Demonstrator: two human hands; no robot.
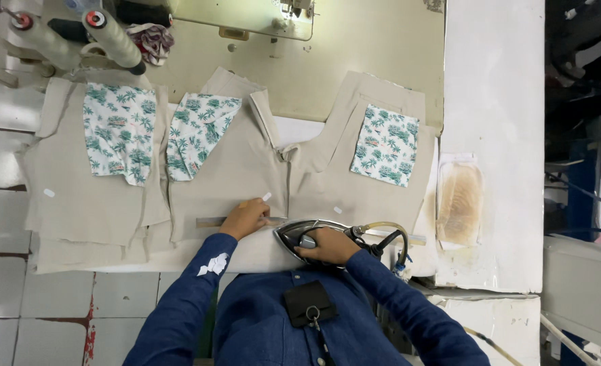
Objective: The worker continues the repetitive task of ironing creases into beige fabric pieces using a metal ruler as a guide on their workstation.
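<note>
Closest to me, at about five o'clock from the middle of the view, my right hand (327,245) is wrapped shut around the handle of the steam iron (311,235), whose pointed nose aims toward nine o'clock and whose hose (390,234) loops off at three o'clock. I judge the iron heavy and hot on its sole, so the handle on top is the only safe place to hold it. Just beside it at nine o'clock, my left hand (245,218) lies flat, fingers together, holding nothing and pressing the beige fabric piece (236,173) down over a long strip (209,221) along its lower edge. The cloth looks light, soft and limp, likely to crease or slide, so I'd say it is best pinned with a flat palm near the fold. Further out lie three patches of palm-print cloth: one at ten o'clock (119,130), one at eleven (197,132), one at two (386,144). At the far edge, thread cones (114,37) stand at eleven o'clock and a sewing machine (294,10) at twelve. A scorched pad (459,203) rests at three o'clock.
</note>
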